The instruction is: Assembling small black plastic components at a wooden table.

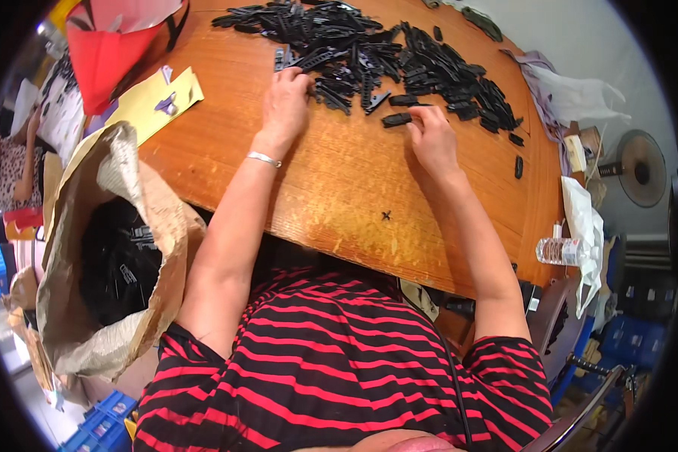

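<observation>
A large heap of black plastic parts (369, 56) lies across the far half of a round wooden table (339, 188). My left hand (285, 102) rests at the heap's near left edge, fingers curled on a few black parts. My right hand (429, 135) sits at the near right side, fingertips touching a single black part (396, 119) that lies apart from the heap. A silver bracelet (264, 159) circles my left wrist. A tiny black cross-shaped piece (386, 215) lies alone on the table nearer to me.
An open brown paper sack (105, 248) holding black parts stands at my left. A red bag (105, 53) and a yellow sheet (147, 102) sit at the table's far left. A water bottle (565, 251), white plastic bags and a fan (640, 167) are at the right.
</observation>
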Demonstrator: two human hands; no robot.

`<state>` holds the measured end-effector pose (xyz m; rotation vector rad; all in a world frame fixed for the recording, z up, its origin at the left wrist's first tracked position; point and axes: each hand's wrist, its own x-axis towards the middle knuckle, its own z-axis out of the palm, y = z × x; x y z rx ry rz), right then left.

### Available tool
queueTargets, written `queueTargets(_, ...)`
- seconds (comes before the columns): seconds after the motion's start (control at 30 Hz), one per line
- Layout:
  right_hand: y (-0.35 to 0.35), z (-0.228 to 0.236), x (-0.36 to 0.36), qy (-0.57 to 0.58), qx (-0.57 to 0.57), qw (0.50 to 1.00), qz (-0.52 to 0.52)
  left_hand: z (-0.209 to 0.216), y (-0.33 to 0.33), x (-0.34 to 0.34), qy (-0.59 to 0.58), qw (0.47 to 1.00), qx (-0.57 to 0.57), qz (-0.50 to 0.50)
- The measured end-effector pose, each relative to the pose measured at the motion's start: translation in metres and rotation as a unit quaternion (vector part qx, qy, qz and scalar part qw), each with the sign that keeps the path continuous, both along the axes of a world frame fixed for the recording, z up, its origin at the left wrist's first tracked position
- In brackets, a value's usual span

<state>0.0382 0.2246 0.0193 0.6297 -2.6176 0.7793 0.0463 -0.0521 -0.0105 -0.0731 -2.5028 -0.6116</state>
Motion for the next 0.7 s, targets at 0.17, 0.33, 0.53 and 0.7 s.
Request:
queueTargets(0.17, -0.001, -0.008, -0.009, -0.031, 0.102, 0.994, 0.001, 0.005, 0.003, 0.013, -0.022, 1.000, -0.011, 0.018)
queueTargets(0.33, -0.008, 0.002, -0.003, -0.071, 0.139, 0.988, 0.000, 0.009, 0.008, 0.040, -0.066, 0.997, 0.030, 0.023)
queueTargets(0.53, -0.020, 0.007, 0.006, -0.101, 0.143, 0.984, 0.046, 0.011, 0.005, 0.059, -0.076, 0.997, -0.001, 0.026)
queueTargets(0.7, -0.052, 0.016, 0.038, -0.255, 0.045, 0.959, 0.115, 0.012, 0.003, 0.069, -0.095, 0.994, 0.032, 0.046)
